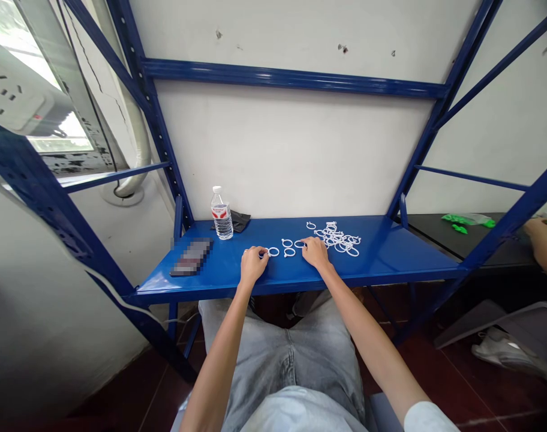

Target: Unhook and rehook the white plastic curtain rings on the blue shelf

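Observation:
My left hand (pixel 253 264) is closed, its fingertips pinching a small white plastic ring that they mostly cover. Just to the right of those fingers lies another white ring (pixel 273 252). Between my hands, a few more rings, among them one lower ring (pixel 289 252), rest flat on the blue tabletop (pixel 228 270). The fingers of my right hand (pixel 316 252) are drawn together on the edge of a white ring (pixel 298 244). Beyond and right of that hand is a loose heap of white rings (pixel 340 240), several of them overlapping, each with a small tab.
At the back left stands a water bottle (pixel 222 216) before a black pouch (pixel 240 221). A blurred-out phone-like item (pixel 191 258) lies on the left. Blue frame posts (pixel 435 120) flank the table. To the right, another person's hand (pixel 543 240) is near green pieces (pixel 462 221) on a black table.

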The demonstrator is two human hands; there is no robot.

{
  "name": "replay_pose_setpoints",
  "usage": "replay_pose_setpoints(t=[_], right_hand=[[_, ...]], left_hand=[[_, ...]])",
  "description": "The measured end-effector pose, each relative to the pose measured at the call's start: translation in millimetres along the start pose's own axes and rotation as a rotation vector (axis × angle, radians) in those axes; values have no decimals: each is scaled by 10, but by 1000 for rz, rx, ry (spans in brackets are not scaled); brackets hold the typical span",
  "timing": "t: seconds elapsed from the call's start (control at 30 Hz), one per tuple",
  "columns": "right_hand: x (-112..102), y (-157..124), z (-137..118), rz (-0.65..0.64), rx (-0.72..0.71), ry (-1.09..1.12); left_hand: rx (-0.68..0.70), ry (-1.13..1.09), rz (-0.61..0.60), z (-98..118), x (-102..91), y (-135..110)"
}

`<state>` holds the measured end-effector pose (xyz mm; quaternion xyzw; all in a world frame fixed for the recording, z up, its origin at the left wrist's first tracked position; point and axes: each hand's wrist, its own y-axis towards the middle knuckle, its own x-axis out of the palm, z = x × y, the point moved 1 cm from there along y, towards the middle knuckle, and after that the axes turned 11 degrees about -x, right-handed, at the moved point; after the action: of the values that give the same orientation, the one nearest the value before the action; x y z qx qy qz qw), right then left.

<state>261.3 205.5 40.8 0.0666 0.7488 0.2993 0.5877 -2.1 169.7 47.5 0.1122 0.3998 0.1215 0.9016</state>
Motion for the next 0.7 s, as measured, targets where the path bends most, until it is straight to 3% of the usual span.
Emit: replay_pose_setpoints(t=[0.4,0.7], right_hand=[[-78,4,-79,-12,-3,39],[16,-2,36,-6,8,95]], left_hand=[[0,1,1,6,-6,-3],[10,8,5,1,-6,1]])
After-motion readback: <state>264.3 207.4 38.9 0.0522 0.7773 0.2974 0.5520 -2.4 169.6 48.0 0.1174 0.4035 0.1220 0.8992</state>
